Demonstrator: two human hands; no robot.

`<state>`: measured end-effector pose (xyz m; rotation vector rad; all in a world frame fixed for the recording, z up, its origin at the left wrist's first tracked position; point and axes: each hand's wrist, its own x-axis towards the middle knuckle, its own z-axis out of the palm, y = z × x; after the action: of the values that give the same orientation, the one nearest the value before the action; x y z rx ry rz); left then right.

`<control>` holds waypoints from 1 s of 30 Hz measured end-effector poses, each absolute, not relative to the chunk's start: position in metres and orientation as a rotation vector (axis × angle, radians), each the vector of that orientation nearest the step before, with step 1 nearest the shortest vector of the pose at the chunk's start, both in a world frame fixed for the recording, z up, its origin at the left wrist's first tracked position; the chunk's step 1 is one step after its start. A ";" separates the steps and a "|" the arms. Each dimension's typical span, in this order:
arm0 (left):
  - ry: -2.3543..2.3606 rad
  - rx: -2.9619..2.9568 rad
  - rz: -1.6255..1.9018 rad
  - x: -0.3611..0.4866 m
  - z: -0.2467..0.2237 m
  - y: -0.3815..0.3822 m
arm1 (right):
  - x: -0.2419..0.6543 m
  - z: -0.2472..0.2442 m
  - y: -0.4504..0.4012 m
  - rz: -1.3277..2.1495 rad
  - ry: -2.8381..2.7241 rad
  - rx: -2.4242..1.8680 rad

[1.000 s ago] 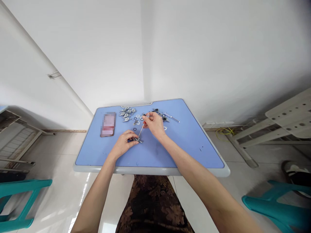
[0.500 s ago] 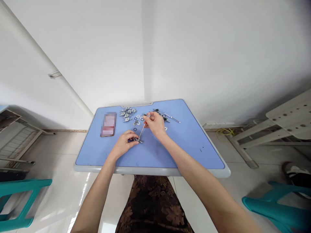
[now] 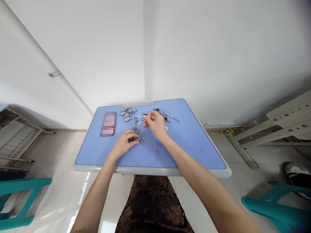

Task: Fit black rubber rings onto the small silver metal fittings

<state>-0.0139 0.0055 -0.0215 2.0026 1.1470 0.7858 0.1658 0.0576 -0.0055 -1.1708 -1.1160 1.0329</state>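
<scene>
1. Think of the table point(image 3: 189, 142) as a clock, with 12 at the far edge. Its top is blue, flat and smooth, with a rounded pale gray rim.
2. The left hand point(image 3: 125, 142) is at about 9 o'clock from the middle. Its thumb and fingers pinch a small, shiny metal part point(image 3: 141, 140) low on the table.
3. The right hand point(image 3: 156, 124) is near the middle, toward 12. It pinches the screwdriver point(image 3: 143, 130) by its see-through and red handle. The thin, straight metal rod slants down toward 7 o'clock, and its tip meets the metal part.
4. At 11 o'clock sits a pile of silver metal pieces point(image 3: 127, 113), round in the middle with arms poking out.
5. A thin, dark ring point(image 3: 135, 129) lies near the left fingers. Flat silver plates point(image 3: 138, 116) with holes lie between the pile and the right hand.
6. At 1 o'clock are metal pieces with black round parts point(image 3: 157, 110), partly hidden by the right hand. A long, thin, clear-looking stick point(image 3: 173, 117) lies beside them.
7. At 10 o'clock is a flat phone point(image 3: 108, 124) with rounded corners. Its pink screen is partly blurred.
</scene>
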 end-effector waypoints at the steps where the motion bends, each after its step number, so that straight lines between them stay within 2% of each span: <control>1: 1.149 2.002 0.784 -0.014 -0.022 0.006 | 0.166 -0.005 0.058 1.029 -1.114 -1.173; 17: 1.162 2.034 0.766 -0.013 -0.018 0.004 | 0.167 0.003 0.044 0.803 -1.417 -0.974; 30: 1.126 1.948 0.822 -0.016 -0.020 0.006 | 0.167 0.004 0.044 0.859 -1.340 -0.924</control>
<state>-0.0158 0.0061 -0.0198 1.9479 1.1259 0.8219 0.1674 0.0445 0.0045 -0.9241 -1.3401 0.8593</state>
